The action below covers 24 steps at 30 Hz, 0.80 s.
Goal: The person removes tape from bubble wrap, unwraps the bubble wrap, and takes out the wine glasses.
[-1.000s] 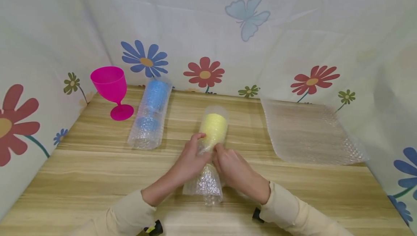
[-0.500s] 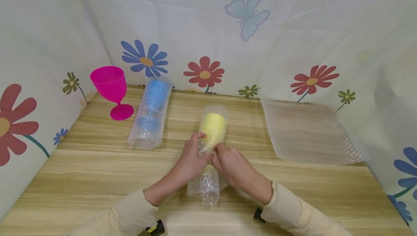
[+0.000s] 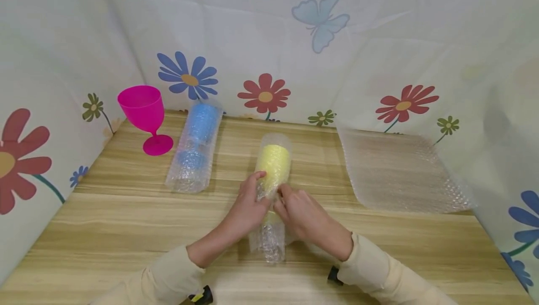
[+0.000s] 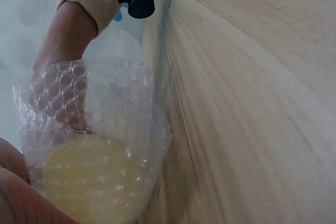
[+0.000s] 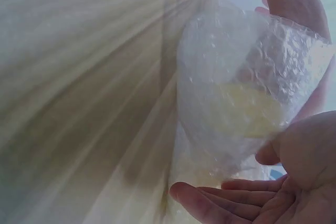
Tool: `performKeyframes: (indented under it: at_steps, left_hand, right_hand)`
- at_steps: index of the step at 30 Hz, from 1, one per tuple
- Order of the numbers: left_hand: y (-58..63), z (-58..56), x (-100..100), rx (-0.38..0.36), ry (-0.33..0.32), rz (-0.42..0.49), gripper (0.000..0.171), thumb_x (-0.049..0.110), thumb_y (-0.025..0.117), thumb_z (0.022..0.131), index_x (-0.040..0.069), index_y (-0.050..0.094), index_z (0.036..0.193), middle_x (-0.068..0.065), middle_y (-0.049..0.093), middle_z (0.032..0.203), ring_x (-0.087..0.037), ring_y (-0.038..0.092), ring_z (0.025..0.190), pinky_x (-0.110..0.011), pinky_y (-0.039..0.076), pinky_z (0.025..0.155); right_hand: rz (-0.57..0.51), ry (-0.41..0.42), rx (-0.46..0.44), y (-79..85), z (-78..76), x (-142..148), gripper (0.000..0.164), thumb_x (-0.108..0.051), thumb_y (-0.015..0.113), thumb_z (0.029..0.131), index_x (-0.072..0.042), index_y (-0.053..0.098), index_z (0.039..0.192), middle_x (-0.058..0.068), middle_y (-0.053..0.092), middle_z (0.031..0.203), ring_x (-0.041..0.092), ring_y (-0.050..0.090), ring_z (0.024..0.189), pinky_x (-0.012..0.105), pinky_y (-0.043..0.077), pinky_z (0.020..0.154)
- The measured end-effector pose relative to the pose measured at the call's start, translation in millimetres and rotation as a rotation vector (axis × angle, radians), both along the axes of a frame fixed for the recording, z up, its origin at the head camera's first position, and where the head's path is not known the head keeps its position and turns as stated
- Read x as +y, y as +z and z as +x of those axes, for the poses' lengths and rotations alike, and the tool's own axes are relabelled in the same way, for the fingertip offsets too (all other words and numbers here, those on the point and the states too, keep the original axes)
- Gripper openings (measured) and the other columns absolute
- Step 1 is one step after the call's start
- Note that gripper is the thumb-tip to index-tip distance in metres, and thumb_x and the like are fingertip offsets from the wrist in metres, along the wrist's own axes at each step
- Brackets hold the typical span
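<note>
In the head view, a yellow goblet (image 3: 275, 157) lies wrapped in a tube of clear bubble wrap (image 3: 269, 244), at the middle of the table. My left hand (image 3: 249, 209) grips the roll from the left around its middle, thumb on top. From the right, my right hand (image 3: 305, 214) pinches the wrap at the narrow part of the goblet, both hands almost meeting. The goblet's round foot (image 4: 100, 177) shows through the loose near end of the wrap in the left wrist view. In the right wrist view, fingers (image 5: 210, 203) reach along the underside of the roll.
A pink goblet (image 3: 145, 104) stands upright at the back left. Beside it lies a blue goblet (image 3: 202, 122) rolled in bubble wrap. A flat sheet of bubble wrap (image 3: 396, 174) is spread at the back right. A flower-printed curtain (image 3: 269, 24) surrounds the wooden table (image 3: 126, 249).
The wrap's near end has drawn in narrower and shifted slightly right, while the roll's far end has tipped a little left. Both hands keep nearly the same place.
</note>
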<state>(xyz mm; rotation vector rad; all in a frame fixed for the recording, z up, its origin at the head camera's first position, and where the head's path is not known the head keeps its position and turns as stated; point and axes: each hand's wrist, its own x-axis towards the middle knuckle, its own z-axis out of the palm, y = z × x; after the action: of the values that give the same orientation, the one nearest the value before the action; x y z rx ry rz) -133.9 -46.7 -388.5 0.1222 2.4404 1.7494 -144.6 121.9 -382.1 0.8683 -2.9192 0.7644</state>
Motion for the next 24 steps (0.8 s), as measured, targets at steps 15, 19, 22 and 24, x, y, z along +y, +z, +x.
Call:
performKeyframes:
  at_steps: [15, 19, 22, 24]
  left_hand:
    - [3.8, 0.1, 1.0, -0.024, 0.015, 0.009, 0.062, 0.012, 0.054, 0.096, 0.007, 0.038, 0.156, -0.021, 0.027, 0.162, -0.037, 0.047, 0.125, -0.060, 0.038, 0.109]
    - [2.4, 0.3, 1.8, -0.020, 0.017, 0.004, 0.062, 0.010, 0.054, 0.095, 0.007, 0.039, 0.155, -0.020, 0.025, 0.163, -0.035, 0.050, 0.118, -0.059, 0.038, 0.109]
    - [1.8, 0.5, 2.7, -0.011, 0.018, -0.012, 0.065, 0.005, 0.056, 0.092, 0.007, 0.040, 0.155, -0.021, 0.026, 0.162, -0.034, 0.052, 0.111, -0.056, 0.041, 0.105]
    - [1.3, 0.4, 2.9, -0.002, 0.018, -0.017, 0.066, 0.003, 0.057, 0.090, 0.006, 0.040, 0.154, -0.022, 0.026, 0.162, -0.035, 0.053, 0.112, -0.057, 0.041, 0.105]
  right_hand:
    - [-0.008, 0.070, 0.010, -1.3, -2.7, 6.3, 0.018, -0.005, 0.047, 0.103, 0.005, 0.059, 0.112, -0.004, 0.048, 0.066, 0.007, 0.043, 0.053, 0.024, 0.043, 0.044]
    - [0.000, 0.047, -0.005, -1.2, -1.9, 6.2, 0.015, -0.004, 0.049, 0.101, 0.004, 0.059, 0.107, -0.003, 0.047, 0.065, 0.006, 0.043, 0.051, 0.023, 0.042, 0.042]
    - [-0.012, 0.042, -0.013, 0.1, -1.7, 6.2, 0.014, -0.004, 0.049, 0.099, 0.004, 0.060, 0.105, -0.004, 0.046, 0.063, 0.005, 0.040, 0.051, 0.022, 0.039, 0.041]
    - [-0.022, 0.040, -0.021, 1.0, -1.6, 6.5, 0.013, -0.005, 0.048, 0.100, 0.001, 0.060, 0.101, -0.005, 0.044, 0.063, 0.004, 0.038, 0.051, 0.022, 0.038, 0.041]
